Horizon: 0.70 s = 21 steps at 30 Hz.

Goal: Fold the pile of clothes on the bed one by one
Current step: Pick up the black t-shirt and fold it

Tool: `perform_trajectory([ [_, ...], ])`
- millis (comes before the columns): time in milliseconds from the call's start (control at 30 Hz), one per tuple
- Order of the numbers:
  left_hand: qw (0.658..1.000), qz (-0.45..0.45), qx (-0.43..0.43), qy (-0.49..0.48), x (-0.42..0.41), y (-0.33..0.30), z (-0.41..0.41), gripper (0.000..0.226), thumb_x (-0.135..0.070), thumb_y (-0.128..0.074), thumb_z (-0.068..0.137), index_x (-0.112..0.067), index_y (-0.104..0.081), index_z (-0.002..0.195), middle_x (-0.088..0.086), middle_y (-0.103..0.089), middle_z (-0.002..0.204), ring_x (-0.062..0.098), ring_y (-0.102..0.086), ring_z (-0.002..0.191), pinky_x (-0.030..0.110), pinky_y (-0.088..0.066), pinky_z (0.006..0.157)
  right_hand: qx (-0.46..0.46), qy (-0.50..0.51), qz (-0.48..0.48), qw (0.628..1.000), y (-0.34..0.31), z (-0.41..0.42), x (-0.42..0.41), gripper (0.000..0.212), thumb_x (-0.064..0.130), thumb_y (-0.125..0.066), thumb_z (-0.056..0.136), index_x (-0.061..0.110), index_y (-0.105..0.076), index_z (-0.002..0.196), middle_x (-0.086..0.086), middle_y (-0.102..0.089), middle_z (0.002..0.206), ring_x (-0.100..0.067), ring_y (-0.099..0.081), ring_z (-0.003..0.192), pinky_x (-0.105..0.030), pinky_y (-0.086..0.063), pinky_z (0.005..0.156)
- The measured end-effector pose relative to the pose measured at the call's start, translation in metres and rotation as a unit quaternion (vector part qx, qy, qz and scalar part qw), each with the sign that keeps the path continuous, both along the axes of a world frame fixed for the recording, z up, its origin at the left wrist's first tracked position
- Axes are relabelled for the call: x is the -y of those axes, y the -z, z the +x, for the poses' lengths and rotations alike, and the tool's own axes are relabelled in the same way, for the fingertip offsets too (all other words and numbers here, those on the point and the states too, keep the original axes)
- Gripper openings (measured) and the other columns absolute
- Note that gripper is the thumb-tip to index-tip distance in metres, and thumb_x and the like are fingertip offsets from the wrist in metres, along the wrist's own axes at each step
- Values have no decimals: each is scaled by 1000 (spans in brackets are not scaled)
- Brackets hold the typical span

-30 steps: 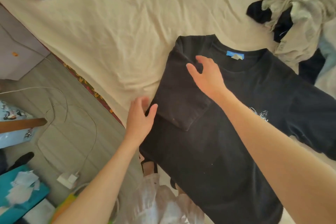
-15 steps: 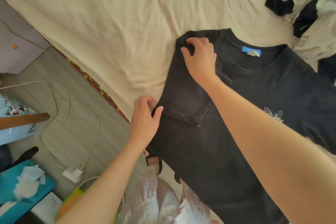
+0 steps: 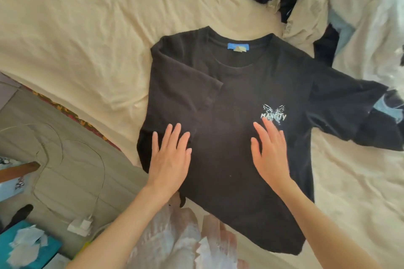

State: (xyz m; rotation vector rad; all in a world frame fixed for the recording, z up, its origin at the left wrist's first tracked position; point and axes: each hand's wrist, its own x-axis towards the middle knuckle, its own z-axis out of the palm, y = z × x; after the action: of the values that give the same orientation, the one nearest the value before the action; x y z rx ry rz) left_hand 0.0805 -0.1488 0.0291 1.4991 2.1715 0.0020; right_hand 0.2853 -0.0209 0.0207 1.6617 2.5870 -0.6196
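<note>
Black cotton T-shirt (image 3: 236,142) with a white butterfly print lies face up on the cream bedsheet (image 3: 87,39), hem toward us, and we have both palms flat on its body. Left hand (image 3: 169,159): fingers straight and slightly spread, pressing the panel where the folded-in sleeve ends. Right hand (image 3: 270,155): fingers straight and close together, tips touching the print; it grips nothing. Beyond the left fingertips the sleeve is turned over the chest, its hem edge crisp. Out past the right fingers the other sleeve sprawls unfolded toward the heap of mixed grey, black and pale clothes (image 3: 317,2). Judgement: knit is light, limp and matte, with enough drag on the wrinkled sheet not to slide. We would pinch the far sleeve at shoulder seam and side hem; it will sag if lifted by one corner.
</note>
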Motion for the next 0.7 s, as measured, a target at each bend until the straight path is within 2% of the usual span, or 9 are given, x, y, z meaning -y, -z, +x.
perform_trajectory([
  [67, 1000, -9, -8, 27, -17, -3, 18, 49, -32, -47, 94, -15, -43, 140, 12, -35, 150, 31, -28, 140, 50, -14, 110, -58, 197, -31, 978, -11, 33, -24, 36, 9, -52, 93, 5, -53, 129, -11, -51, 136, -28, -46, 126, -38, -32, 107],
  [100, 999, -23, -7, 47, -25, -2, 31, 52, -36, -39, 97, -19, -32, 146, 9, -24, 155, 29, -18, 143, 47, -6, 111, -92, 310, -54, 945, -16, 50, -37, 35, 12, -49, 95, 6, -52, 129, -10, -52, 133, -26, -49, 122, -33, -34, 103],
  [200, 994, -65, 5, 90, -49, 6, 71, 56, -39, -27, 100, -25, -8, 151, 6, 2, 159, 28, 4, 146, 48, 2, 114, -179, 570, -126, 792, -21, 98, -68, 35, 14, -46, 97, 9, -49, 131, -11, -53, 130, -24, -53, 113, -31, -42, 97],
  [333, 988, -117, 35, 98, -86, 15, 122, 59, -39, -27, 100, -28, 2, 150, 4, 14, 158, 31, 14, 144, 57, 1, 113, -331, 648, -290, 622, -21, 132, -97, 33, 23, -49, 99, 10, -48, 129, -6, -52, 125, -19, -53, 111, -32, -44, 100],
  [433, 974, -199, 50, 95, -105, 22, 138, 58, -41, -25, 100, -32, 5, 149, 2, 21, 156, 30, 21, 142, 62, 4, 109, -428, 668, -372, 482, -23, 138, -129, 21, 32, -50, 97, 12, -53, 93, 3, -53, 91, -10, -55, 82, -32, -42, 100],
  [500, 967, -229, 63, 88, -111, 23, 134, 57, -39, -27, 100, -34, 2, 149, 0, 20, 157, 28, 20, 143, 61, 3, 110, -469, 687, -379, 406, -25, 137, -145, 19, 29, -52, 96, 11, -53, 90, 4, -56, 89, -11, -55, 77, -30, -40, 101],
  [533, 966, -233, 78, 80, -113, 21, 130, 55, -37, -28, 101, -35, -2, 150, -3, 17, 157, 26, 18, 144, 60, 2, 111, -474, 695, -365, 398, -26, 133, -150, 14, 25, -53, 96, 11, -54, 91, 4, -57, 91, -11, -55, 76, -29, -42, 97],
  [600, 966, -224, 126, 36, -119, 15, 122, 50, -34, -31, 101, -32, -17, 149, -6, 5, 159, 20, 10, 145, 56, 1, 113, -459, 701, -270, 474, -27, 120, -152, 5, 15, -57, 93, 13, -57, 98, 2, -59, 93, -8, -55, 72, -27, -48, 84],
  [700, 942, -147, 248, -171, -136, -2, 117, 37, -32, -36, 100, -26, -47, 135, -4, -36, 149, 16, -29, 137, 42, -22, 113, -392, 558, -37, 730, -28, 97, -139, 6, 10, -61, 89, 8, -62, 95, 0, -57, 88, -7, -54, 75, -22, -45, 75],
])
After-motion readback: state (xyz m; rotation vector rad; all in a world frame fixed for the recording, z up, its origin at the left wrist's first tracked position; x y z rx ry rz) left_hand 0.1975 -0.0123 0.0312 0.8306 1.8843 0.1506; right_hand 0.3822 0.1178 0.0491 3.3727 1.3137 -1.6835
